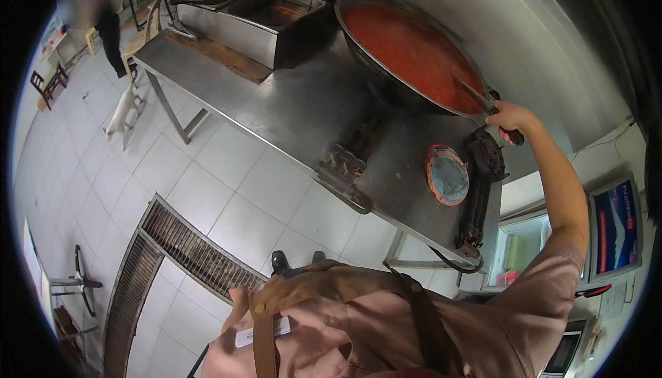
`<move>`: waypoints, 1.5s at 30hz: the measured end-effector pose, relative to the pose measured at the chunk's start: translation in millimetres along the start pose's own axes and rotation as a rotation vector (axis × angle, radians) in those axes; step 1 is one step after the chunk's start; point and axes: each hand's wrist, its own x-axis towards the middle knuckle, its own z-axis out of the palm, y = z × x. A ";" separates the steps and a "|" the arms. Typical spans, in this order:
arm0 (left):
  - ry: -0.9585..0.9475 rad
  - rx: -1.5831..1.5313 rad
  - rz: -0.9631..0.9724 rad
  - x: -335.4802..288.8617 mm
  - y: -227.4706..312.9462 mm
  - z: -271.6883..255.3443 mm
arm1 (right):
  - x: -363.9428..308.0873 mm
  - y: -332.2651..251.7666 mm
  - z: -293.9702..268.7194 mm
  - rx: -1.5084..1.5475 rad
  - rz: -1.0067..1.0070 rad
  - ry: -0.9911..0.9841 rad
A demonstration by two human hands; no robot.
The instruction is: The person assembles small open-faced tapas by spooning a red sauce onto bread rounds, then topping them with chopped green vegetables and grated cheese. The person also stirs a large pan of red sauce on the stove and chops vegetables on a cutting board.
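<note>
Apron lies nearest me; beside it my left hand barely shows, so I cannot tell what its fingers do. Farther out, my right fingers are curled round the dark handle of a metal utensil, its tip in red sauce inside the wide pan over the surface.

Tiled floor, metal grate, steel wall
</note>
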 end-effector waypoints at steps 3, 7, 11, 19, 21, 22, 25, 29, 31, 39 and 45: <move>0.019 -0.767 -0.845 1.8 -5.7 11.2 | -31.2 11.8 1.2 0.074 0.034 -0.041; -0.005 -0.666 -0.865 33.5 6.5 11.3 | -61.6 30.7 -11.6 0.202 -0.012 -0.015; -0.032 -0.634 -0.815 82.1 35.1 10.4 | -93.8 53.0 -15.2 0.298 -0.131 0.117; -0.049 -0.567 -0.659 144.0 102.9 12.0 | -144.5 52.5 -13.5 0.217 -0.236 0.297; -0.125 -0.599 -0.701 145.7 103.1 11.0 | -156.0 48.3 -12.1 0.202 -0.240 0.326; -0.161 -0.599 -0.762 142.1 100.5 10.4 | -161.5 46.5 -11.3 0.219 -0.225 0.334; -0.107 -0.613 -0.606 115.8 89.1 10.9 | -173.0 40.7 -10.1 0.122 -0.234 0.368; -0.028 -0.616 -0.450 80.6 80.3 10.1 | -178.1 28.8 -4.3 -0.183 -0.380 0.427; -0.101 -0.505 -0.490 73.3 74.7 4.3 | -176.1 19.8 4.0 -0.359 -0.489 0.474; -0.102 -0.425 -0.636 87.9 77.4 -0.7 | -124.5 -22.4 46.8 -0.552 -0.370 0.434; -0.079 -0.511 -0.774 119.1 94.4 4.6 | -53.0 -46.8 54.0 -0.627 -0.392 0.478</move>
